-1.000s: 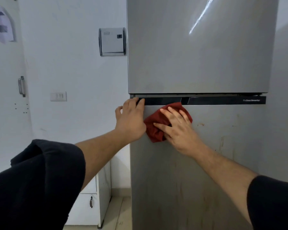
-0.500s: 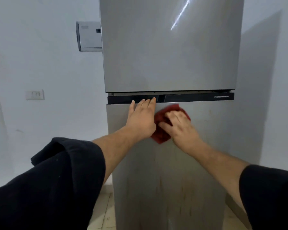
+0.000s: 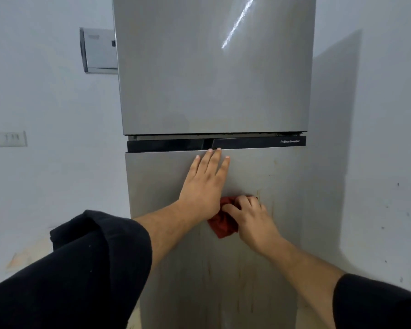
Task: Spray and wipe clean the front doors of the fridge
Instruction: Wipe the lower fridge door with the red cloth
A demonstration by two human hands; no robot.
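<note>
A tall silver fridge fills the middle of the view, with an upper door [image 3: 211,79] and a lower door [image 3: 271,222] split by a black handle strip [image 3: 166,144]. The lower door carries brownish streaks and drip marks. My left hand [image 3: 204,184] lies flat on the lower door, fingers straight, fingertips at the black strip. Just below and right of it, my right hand [image 3: 252,217] has its fingers curled over a bunched red cloth [image 3: 222,225] and presses it against the door. No spray bottle is visible.
White walls flank the fridge. A grey wall box [image 3: 97,51] hangs at the upper left beside the fridge, and a white switch plate [image 3: 10,138] sits lower on the left wall. The right wall [image 3: 377,162] stands close to the fridge side.
My right hand has slid the red cloth down from just under the black strip to lower on the door. My left hand shifted right, from the door's left edge to its middle.
</note>
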